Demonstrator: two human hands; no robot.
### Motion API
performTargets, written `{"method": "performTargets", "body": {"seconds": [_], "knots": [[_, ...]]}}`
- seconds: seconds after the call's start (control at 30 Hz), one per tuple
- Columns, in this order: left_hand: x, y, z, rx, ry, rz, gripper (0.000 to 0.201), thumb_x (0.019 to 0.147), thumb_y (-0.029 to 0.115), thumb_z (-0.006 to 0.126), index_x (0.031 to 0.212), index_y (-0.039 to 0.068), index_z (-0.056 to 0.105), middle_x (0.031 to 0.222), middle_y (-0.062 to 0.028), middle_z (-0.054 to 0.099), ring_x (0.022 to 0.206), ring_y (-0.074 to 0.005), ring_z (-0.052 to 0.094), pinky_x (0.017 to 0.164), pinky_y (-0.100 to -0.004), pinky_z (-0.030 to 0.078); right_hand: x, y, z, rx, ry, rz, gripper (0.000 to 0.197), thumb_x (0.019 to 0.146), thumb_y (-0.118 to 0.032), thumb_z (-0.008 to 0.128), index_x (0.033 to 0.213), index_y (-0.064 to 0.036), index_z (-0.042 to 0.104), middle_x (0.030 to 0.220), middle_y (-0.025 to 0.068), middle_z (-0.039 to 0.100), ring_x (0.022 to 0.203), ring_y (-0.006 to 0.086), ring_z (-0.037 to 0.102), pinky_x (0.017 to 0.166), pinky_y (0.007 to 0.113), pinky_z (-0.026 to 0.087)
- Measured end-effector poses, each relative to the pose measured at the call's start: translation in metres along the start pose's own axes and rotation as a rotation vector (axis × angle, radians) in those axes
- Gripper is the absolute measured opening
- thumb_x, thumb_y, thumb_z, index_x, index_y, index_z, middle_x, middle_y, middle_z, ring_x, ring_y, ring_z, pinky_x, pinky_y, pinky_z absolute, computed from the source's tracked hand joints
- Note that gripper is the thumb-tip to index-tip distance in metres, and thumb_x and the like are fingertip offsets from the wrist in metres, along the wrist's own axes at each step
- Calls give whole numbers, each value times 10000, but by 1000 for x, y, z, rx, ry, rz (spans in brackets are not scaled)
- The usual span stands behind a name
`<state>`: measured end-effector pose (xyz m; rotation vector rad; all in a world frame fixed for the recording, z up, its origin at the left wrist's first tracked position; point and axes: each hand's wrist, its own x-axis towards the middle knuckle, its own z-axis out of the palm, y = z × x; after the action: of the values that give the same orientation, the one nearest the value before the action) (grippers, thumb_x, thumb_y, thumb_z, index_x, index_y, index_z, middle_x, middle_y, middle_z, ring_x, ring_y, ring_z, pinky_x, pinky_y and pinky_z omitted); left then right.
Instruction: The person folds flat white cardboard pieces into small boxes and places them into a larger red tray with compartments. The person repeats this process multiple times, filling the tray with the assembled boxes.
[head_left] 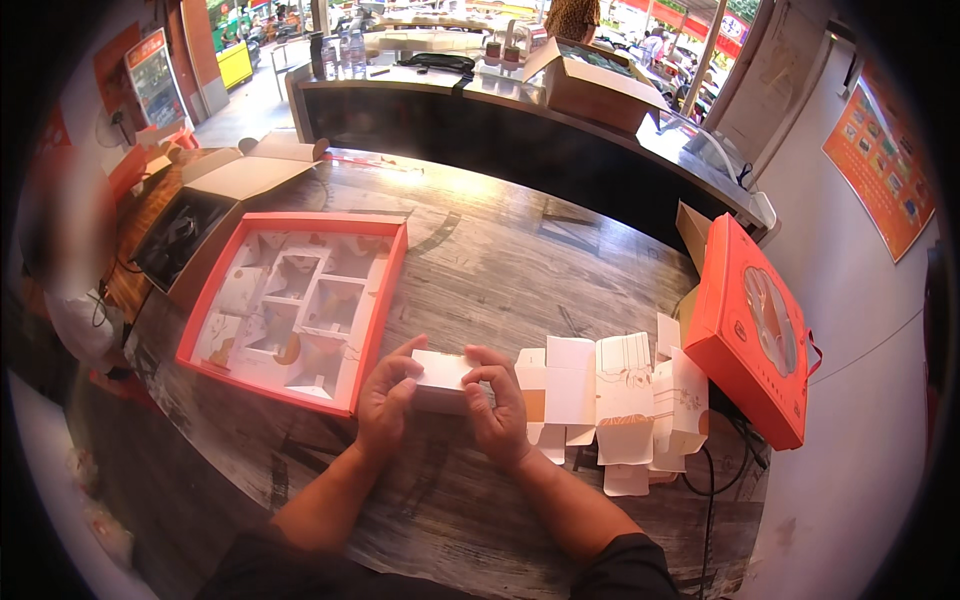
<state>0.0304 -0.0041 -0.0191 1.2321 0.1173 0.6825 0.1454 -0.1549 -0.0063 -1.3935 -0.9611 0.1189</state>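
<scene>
Holding a small white carton point(440, 381) between both hands, I have it just above the wooden table point(500, 260), close to my chest side of the tabletop. My left hand point(386, 396) cups its left end, thumb stretched along the top edge and the other fingers curled together against the side. My right hand point(498, 402) grips the right end, fingertips point(478, 377) bent inward and pinching the top face of the carton, thumb tucked beneath where I cannot see it. The carton looks folded into shape, though whether its far flap is closed I cannot tell.

Just to my right of the carton lies a spread of flat, unfolded white carton blanks point(610, 400) with pale printed patterns and an orange-brown panel, overlapping each other on the table. Beyond them, at the table's right edge, an orange gift box lid point(750, 330) with a round window stands tilted on its side. To my left sits the orange gift box tray point(300, 305), open, with a white divider insert forming several square and angled compartments, all without cartons in them. Behind the tray are open brown cardboard boxes point(225, 195), and farther back a dark counter point(500, 120) carries another open cardboard box.
</scene>
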Motion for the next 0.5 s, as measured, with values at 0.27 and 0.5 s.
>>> {"method": "performTargets", "body": {"seconds": [0.27, 0.5], "knots": [[-4, -5, 1, 18, -1, -55, 402, 931, 31, 527, 1333, 33, 510, 1406, -160, 560, 1262, -206, 549, 1106, -363, 420, -5, 8, 6, 63, -3, 93, 412, 907, 0, 519, 1319, -16, 522, 1401, 189, 542, 1326, 305, 518, 1148, 411, 378], [0, 2, 1, -18, 1, -193, 500, 960, 100, 539, 1445, 22, 442, 1320, -116, 571, 1256, -191, 539, 1100, -346, 424, -8, 11, 9, 283, -63, 265, 605, 956, -63, 583, 1522, -17, 376, 1473, 142, 478, 1338, 231, 483, 1150, 373, 373]]}}
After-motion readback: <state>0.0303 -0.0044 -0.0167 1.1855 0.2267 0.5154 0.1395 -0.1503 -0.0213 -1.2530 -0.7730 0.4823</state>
